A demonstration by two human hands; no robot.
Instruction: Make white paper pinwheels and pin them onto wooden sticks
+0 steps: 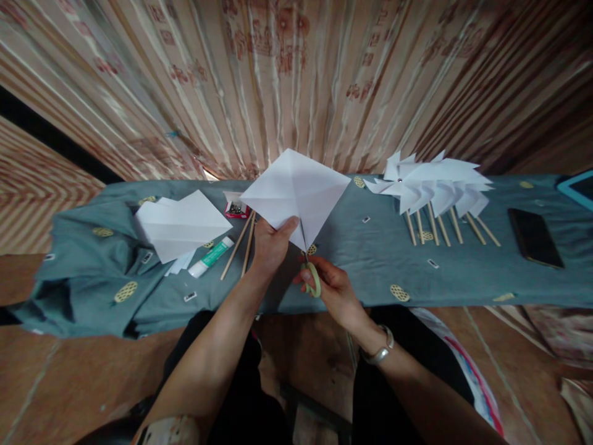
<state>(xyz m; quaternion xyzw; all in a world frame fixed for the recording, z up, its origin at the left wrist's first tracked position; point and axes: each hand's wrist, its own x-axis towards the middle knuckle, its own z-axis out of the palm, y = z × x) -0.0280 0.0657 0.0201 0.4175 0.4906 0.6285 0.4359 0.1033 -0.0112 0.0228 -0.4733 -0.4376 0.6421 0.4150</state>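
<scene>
A creased white square of paper (296, 185) is held up cornerwise over the cloth-covered table. My left hand (273, 244) grips its lower left edge, thumb on top and fingers underneath. My right hand (331, 281) is closed round the pale green handles of a pair of scissors (314, 281). The scissor blades point up into the paper's near corner, along the crease running to the middle. Just left of the paper are a small red box of metal pins (236, 207) and wooden sticks (237, 247), partly behind my left hand.
Further left lie more white paper sheets (183, 225) and a green-and-white glue stick (210, 256). A row of white paper pinwheels on sticks (435, 185) rests to the right, beside a black phone (535, 238). A blue-edged device (579, 188) sits at the far right; a curtain (296, 80) hangs behind.
</scene>
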